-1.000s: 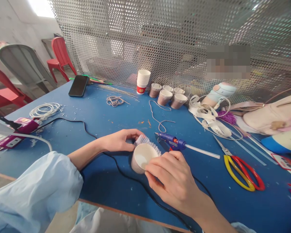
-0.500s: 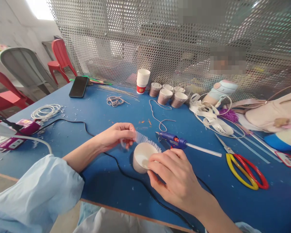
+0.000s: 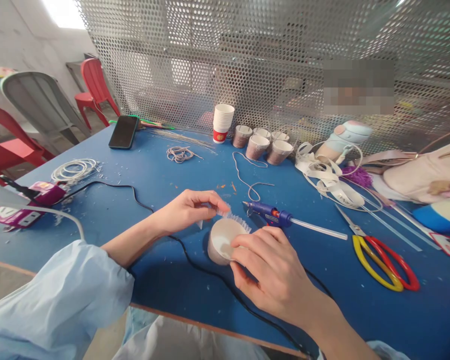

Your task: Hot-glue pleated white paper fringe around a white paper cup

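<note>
A paper cup (image 3: pixel 218 246) wrapped in a brownish covering stands near the table's front edge, its white inside facing up. My right hand (image 3: pixel 272 267) grips its right rim between thumb and fingers. Along the far side of the rim runs a pleated translucent strip (image 3: pixel 238 223). My left hand (image 3: pixel 195 209) pinches this strip at the cup's far left, and a loose end hangs below the fingers. Just beyond the cup lies a blue glue gun (image 3: pixel 268 212) with a clear glue stick in its back.
Scissors (image 3: pixel 382 260) with yellow and red handles lie at the right. Behind stand stacked white cups (image 3: pixel 224 120) and several wrapped cups (image 3: pixel 258 147). A black cable (image 3: pixel 195 270) crosses the front. A phone (image 3: pixel 123 132) and a purple power strip (image 3: pixel 30 205) are at the left.
My left hand has moved right, closer to the cup's far rim, bringing the pleated strip nearer to it. My right hand keeps its hold on the cup. The view has shifted slightly.
</note>
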`<action>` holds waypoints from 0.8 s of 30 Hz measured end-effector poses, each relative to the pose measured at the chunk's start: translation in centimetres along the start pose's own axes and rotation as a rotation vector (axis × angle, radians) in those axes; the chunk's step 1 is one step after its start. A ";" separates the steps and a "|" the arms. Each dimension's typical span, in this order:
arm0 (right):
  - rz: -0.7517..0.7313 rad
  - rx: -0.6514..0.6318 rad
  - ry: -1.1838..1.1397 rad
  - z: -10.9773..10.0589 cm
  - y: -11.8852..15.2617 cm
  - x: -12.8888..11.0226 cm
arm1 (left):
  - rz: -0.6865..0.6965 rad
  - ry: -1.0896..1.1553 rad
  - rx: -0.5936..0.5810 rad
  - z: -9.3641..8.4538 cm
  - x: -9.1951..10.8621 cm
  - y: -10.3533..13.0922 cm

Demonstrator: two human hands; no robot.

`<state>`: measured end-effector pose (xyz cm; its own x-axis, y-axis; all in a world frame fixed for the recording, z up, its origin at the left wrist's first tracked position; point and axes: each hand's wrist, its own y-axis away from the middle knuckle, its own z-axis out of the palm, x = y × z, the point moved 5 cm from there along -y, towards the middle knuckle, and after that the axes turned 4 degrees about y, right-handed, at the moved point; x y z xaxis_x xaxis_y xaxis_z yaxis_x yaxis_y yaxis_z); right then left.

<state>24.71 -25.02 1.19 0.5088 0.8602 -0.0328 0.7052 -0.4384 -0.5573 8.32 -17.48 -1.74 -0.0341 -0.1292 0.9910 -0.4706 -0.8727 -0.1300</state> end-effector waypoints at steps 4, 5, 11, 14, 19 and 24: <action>0.000 -0.014 -0.009 0.1 0.0 0.1 | 0.113 -0.073 -0.024 0.5 0.2 0.1; -0.001 -0.016 -0.007 0.1 0.0 0.1 | 0.124 -0.074 -0.013 0.6 0.2 0.1; -0.038 -0.010 0.005 -0.2 0.0 -0.1 | 0.059 -0.028 0.049 1.1 -0.6 -0.1; -0.052 -0.017 0.009 0.0 0.0 -0.2 | 0.017 -0.008 0.095 1.1 -0.7 -0.1; -0.073 -0.023 0.052 -0.5 0.3 -0.3 | -0.050 0.043 0.130 1.2 -1.1 0.0; -0.046 0.051 -0.008 -3.4 1.6 -0.3 | -0.005 -0.035 0.099 1.3 -0.6 0.2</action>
<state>27.35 -26.86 3.12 0.4725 0.8812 -0.0128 0.7013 -0.3848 -0.6001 9.38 -18.16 -2.40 -0.0004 -0.1391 0.9903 -0.3816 -0.9153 -0.1287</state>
